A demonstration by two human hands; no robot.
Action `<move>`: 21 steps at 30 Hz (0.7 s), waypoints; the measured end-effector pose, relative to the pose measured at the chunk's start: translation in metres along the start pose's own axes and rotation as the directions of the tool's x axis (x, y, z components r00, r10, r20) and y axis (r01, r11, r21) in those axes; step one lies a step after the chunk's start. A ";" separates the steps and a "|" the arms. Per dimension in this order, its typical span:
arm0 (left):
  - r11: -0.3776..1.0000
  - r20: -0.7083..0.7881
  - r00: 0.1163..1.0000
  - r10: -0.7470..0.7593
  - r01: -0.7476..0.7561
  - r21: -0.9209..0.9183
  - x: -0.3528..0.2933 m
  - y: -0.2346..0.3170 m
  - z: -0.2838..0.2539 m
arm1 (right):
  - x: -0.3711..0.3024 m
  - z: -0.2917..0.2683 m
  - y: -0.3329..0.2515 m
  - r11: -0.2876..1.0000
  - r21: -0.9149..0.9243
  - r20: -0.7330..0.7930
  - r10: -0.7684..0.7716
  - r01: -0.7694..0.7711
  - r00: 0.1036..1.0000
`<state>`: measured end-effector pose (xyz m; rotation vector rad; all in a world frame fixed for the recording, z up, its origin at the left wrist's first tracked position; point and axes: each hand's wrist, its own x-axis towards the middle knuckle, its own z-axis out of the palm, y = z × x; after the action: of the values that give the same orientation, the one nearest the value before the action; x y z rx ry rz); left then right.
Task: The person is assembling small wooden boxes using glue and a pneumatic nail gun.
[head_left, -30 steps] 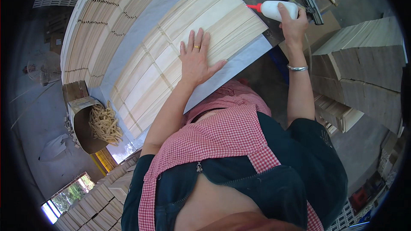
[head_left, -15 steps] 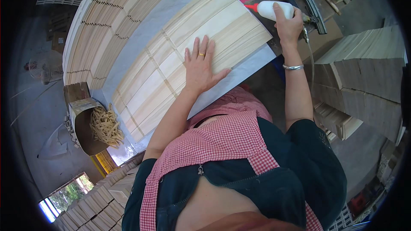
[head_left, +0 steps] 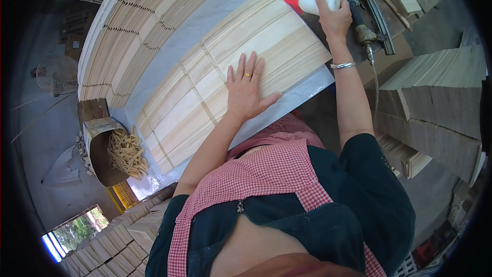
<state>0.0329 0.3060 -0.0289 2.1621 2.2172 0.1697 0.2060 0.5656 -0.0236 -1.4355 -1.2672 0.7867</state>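
Observation:
My left hand (head_left: 247, 90) lies flat with fingers spread on a row of pale wooden boards (head_left: 277, 33). The boards lie side by side, with narrow strips or grooves running across them. In my right hand (head_left: 335, 21) is a white squeeze bottle (head_left: 309, 3) with a red nozzle (head_left: 292, 3). It is tilted nearly on its side, and its nozzle points left at the far right end of the boards. Whether the tip touches the wood, I cannot tell.
Stacked wooden boards (head_left: 120, 36) stand at the far left of the table. A box (head_left: 97, 141) of thin wooden strips (head_left: 127, 154) hangs by the left corner. An air nail gun (head_left: 365, 33) with a hose and a hammer (head_left: 387, 2) lie at right, above more board stacks (head_left: 430, 97).
My right hand has carried the bottle up and to the left, along the boards' right end toward the far corner. My left hand stays on the boards; the view has shifted slightly.

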 end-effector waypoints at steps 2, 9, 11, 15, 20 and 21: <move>1.000 0.000 1.000 -0.001 0.001 -0.009 0.000 0.001 -0.001 | 0.006 0.008 0.001 1.000 0.002 0.007 -0.004 0.004 1.000; 1.000 0.016 1.000 -0.005 0.005 -0.027 0.001 0.002 -0.003 | 0.020 0.025 0.005 1.000 -0.022 0.008 -0.017 0.017 1.000; 1.000 0.011 1.000 -0.007 0.007 -0.026 0.000 0.002 -0.003 | 0.020 0.024 0.005 0.999 -0.031 0.013 -0.020 0.020 1.000; 1.000 -0.002 1.000 0.008 -0.009 -0.028 0.001 0.002 -0.002 | 0.019 0.005 0.007 0.997 -0.066 0.007 -0.027 0.027 1.000; 1.000 -0.019 1.000 0.002 -0.002 -0.028 0.002 0.002 -0.002 | 0.004 -0.042 -0.008 0.997 -0.038 0.093 0.067 -0.063 0.993; 0.999 -0.017 1.000 0.012 -0.013 -0.031 0.003 0.001 -0.002 | -0.001 -0.050 -0.012 0.997 -0.011 0.108 0.082 -0.082 0.991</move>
<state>0.0339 0.3086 -0.0267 2.1673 2.1950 0.2220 0.2488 0.5507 0.0014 -1.4748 -1.3001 0.9268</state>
